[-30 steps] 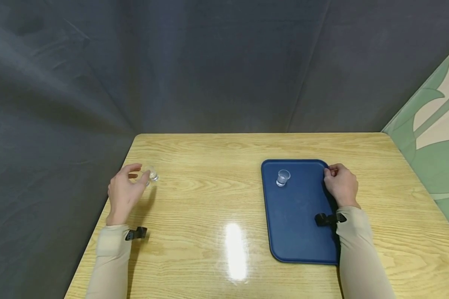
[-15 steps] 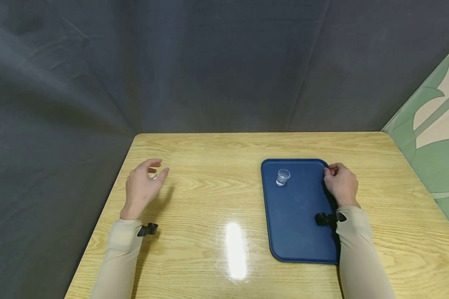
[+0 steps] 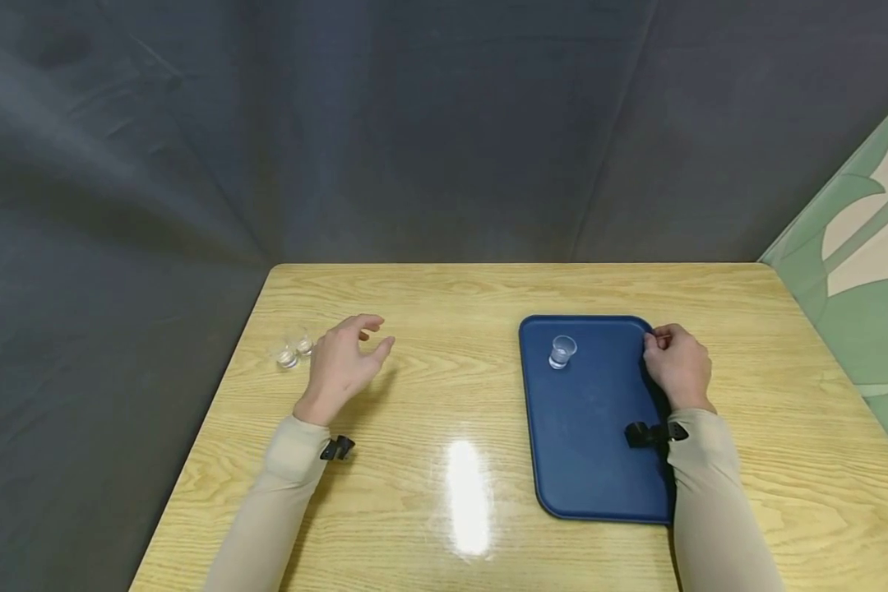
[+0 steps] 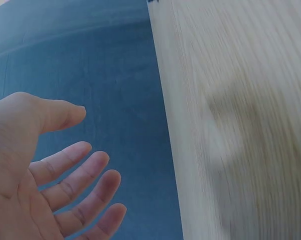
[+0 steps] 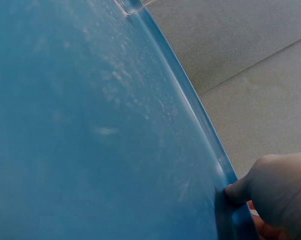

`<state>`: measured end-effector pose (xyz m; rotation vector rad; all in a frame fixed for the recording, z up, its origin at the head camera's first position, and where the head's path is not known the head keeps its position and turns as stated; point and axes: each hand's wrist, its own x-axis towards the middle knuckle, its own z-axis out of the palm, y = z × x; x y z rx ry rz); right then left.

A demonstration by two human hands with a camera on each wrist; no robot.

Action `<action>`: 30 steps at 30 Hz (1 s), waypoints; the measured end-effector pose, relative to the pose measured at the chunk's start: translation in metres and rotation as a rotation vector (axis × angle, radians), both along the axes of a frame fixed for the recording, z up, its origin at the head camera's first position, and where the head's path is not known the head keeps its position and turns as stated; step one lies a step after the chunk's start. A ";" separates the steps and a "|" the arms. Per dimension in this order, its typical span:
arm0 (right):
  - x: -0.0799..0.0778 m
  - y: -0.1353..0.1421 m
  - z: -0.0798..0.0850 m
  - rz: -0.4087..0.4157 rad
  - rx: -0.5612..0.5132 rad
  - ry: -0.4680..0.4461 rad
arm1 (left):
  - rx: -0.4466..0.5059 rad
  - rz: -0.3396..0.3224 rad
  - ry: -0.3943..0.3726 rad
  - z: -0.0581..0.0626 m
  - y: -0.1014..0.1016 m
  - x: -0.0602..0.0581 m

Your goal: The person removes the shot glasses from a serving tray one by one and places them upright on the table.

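My left hand (image 3: 342, 366) hovers over the left half of the table with nothing in it. In the left wrist view, the thumb and loosely bent fingers (image 4: 98, 187) are spread apart. My right hand (image 3: 677, 367) grips the right rim of a blue tray (image 3: 595, 448) near its far corner, thumb on the inner side in the right wrist view. A small clear glass (image 3: 561, 352) stands on the tray toward its far left corner. Two more small clear glasses stand close together left of my left hand, a nearer glass (image 3: 286, 358) and a farther glass (image 3: 304, 344).
The wooden table (image 3: 429, 395) spans between the left hand and the tray. A dark cloth (image 3: 444, 131) hangs behind the table and along its left side. To the right is a surface with a green leaf pattern (image 3: 873, 329).
My left hand has moved to the right, away from the two glasses, which now show fully behind it. The right hand, the tray and its glass have kept their places.
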<state>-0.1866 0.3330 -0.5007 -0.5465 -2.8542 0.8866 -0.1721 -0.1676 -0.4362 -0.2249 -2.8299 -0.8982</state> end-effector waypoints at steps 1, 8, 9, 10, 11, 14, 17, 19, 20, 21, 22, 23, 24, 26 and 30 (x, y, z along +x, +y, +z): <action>0.000 0.001 0.000 0.003 0.000 -0.001 | -0.002 -0.009 0.003 0.000 0.004 -0.001; 0.000 0.002 -0.002 0.004 0.008 0.003 | 0.003 -0.073 0.014 -0.002 0.029 -0.004; 0.000 0.002 -0.002 0.004 0.006 0.004 | 0.005 -0.082 0.012 -0.002 0.032 -0.005; 0.000 0.001 -0.002 0.004 0.004 0.005 | 0.008 -0.090 0.010 -0.002 0.036 -0.005; 0.000 0.001 -0.002 0.002 0.001 0.007 | 0.012 -0.096 0.008 -0.002 0.039 -0.006; 0.000 0.000 -0.002 -0.001 -0.002 0.007 | 0.033 -0.109 0.006 -0.002 0.049 -0.007; 0.000 0.000 -0.001 -0.002 0.001 0.001 | 0.055 -0.126 0.002 -0.001 0.059 -0.009; 0.000 0.001 -0.001 -0.005 0.002 -0.001 | 0.065 -0.142 -0.003 0.000 0.067 -0.010; 0.000 0.000 0.000 -0.005 0.002 -0.001 | 0.067 -0.151 -0.007 0.000 0.071 -0.010; 0.000 0.000 0.000 -0.004 0.002 0.001 | 0.070 -0.162 -0.011 -0.001 0.075 -0.010; 0.000 0.000 -0.001 -0.004 0.003 0.002 | 0.070 -0.173 -0.012 -0.001 0.079 -0.011; 0.000 0.000 -0.001 -0.005 0.000 0.005 | 0.069 -0.183 -0.013 -0.001 0.083 -0.011; 0.000 0.000 -0.001 -0.005 0.001 0.007 | 0.066 -0.191 -0.014 -0.002 0.087 -0.011; 0.000 0.000 -0.001 -0.004 0.004 0.008 | 0.063 -0.206 -0.017 -0.003 0.096 -0.011; 0.000 -0.001 -0.001 -0.006 0.002 0.021 | 0.055 -0.224 -0.027 -0.007 0.113 -0.012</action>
